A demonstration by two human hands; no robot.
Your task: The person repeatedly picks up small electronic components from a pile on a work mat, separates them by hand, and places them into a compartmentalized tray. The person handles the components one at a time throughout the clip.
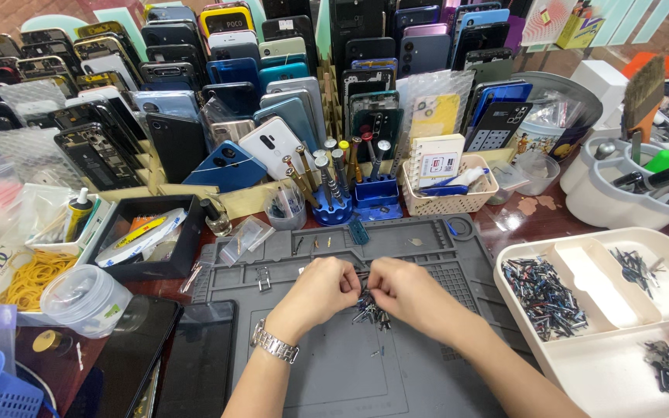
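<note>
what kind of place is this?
Likely a phone repair bench: racks of phone back covers, a screwdriver stand, a grey repair mat, and both hands over small metal parts.

A reddish-brown table (540,220) fills the scene; behind it lies a brick-patterned floor (9,11), under bright, even light.

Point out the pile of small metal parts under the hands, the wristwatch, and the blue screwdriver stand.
pile of small metal parts (369,313), head view, middle of the pile.
wristwatch (274,344), head view, metal band.
blue screwdriver stand (333,214), head view, round base.
</note>
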